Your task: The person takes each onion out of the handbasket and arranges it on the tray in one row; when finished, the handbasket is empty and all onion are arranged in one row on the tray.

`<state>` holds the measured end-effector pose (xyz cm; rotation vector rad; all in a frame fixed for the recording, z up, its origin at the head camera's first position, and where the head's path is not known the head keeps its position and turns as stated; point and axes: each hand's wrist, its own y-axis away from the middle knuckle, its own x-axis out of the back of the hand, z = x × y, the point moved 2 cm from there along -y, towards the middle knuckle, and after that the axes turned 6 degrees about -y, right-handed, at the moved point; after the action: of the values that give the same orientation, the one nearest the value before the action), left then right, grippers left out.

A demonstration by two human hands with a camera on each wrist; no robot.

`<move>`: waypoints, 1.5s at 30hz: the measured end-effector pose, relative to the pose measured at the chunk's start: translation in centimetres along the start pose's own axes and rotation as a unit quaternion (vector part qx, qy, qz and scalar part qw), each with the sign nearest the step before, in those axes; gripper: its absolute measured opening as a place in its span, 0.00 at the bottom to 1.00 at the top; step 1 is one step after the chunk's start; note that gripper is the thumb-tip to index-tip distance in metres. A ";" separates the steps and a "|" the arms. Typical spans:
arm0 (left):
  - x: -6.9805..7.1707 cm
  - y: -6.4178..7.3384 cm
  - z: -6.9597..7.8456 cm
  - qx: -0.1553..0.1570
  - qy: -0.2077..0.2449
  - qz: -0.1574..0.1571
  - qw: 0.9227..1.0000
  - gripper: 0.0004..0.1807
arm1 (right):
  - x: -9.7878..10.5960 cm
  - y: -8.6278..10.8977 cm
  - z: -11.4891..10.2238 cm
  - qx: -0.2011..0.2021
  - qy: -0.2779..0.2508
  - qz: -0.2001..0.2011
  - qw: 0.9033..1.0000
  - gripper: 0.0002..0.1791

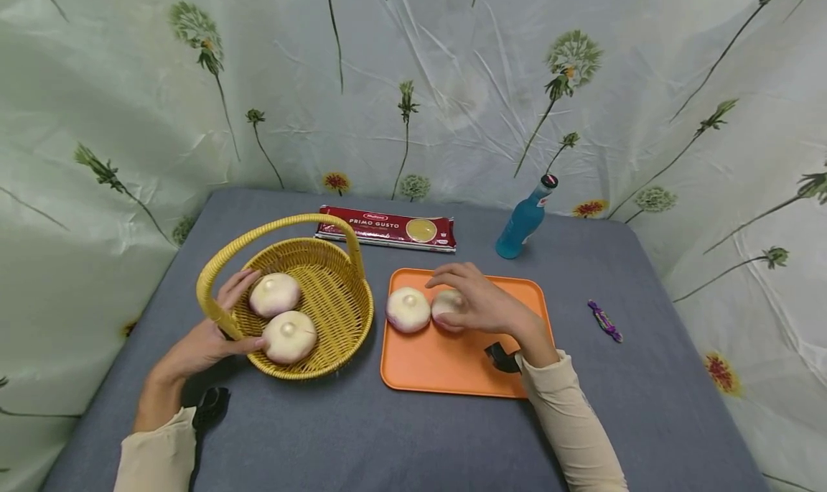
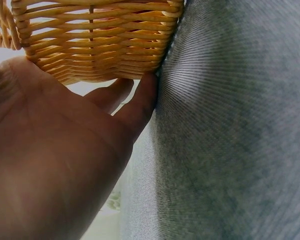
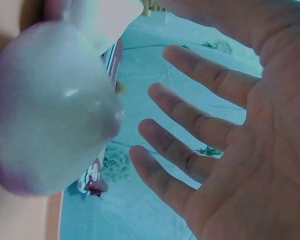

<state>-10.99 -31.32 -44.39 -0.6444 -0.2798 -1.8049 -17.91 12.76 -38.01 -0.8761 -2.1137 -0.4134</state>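
My left hand [image 1: 203, 345] holds the left side of a yellow wicker basket [image 1: 345, 327], the thumb at the near rim and the fingers further back. The left wrist view shows the palm close against the woven wall [image 2: 95, 45]. Two white-and-purple turnips, a rear one [image 1: 276, 294] and a front one [image 1: 289, 337], lie in the basket. My right hand [image 1: 481, 302] hovers over the right turnip [image 1: 447, 309] on an orange tray [image 1: 439, 370]. In the right wrist view its spread fingers are apart from that turnip [image 3: 55, 115]. Another turnip [image 1: 408, 309] sits beside it on the tray.
Behind the basket lies a red PRIMO GUSTO packet [image 1: 394, 230]. A blue bottle [image 1: 522, 223] with a dark cap stands behind the tray. To the tray's right is a purple wrapped candy [image 1: 605, 322]. The basket's tall handle [image 1: 258, 230] arches over its opening.
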 end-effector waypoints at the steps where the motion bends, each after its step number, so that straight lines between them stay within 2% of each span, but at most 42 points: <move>1: 0.0 0.0 0.0 -0.001 -0.001 0.000 1.000 0.61 | 0.0 0.0 -0.2 0.006 0.001 0.001 1.000 0.26; 12: 0.1 -0.2 0.1 -0.015 0.001 0.001 1.000 0.61 | -0.5 -1.0 -2.8 0.057 -0.028 0.012 0.998 0.23; 20: 0.1 -0.1 0.1 -0.012 0.004 0.000 1.000 0.61 | -2.2 -1.9 -5.2 0.140 -0.023 0.014 0.990 0.22; 28: 0.1 -0.1 0.1 -0.013 0.005 0.000 1.000 0.61 | -4.0 -2.9 -6.7 0.164 -0.030 -0.007 0.986 0.23; 34: 0.1 0.0 -0.1 -0.012 0.000 -0.003 1.000 0.61 | -5.3 -3.7 -8.2 0.195 -0.019 -0.001 0.981 0.24; 45: 0.1 0.0 0.0 -0.013 -0.001 -0.002 1.000 0.61 | -8.1 -6.0 -10.3 0.204 -0.056 -0.018 0.977 0.26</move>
<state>-10.98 -31.45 -44.36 -0.6654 -0.2588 -1.8138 -12.84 -0.76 -37.77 -0.6321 -2.2088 0.0588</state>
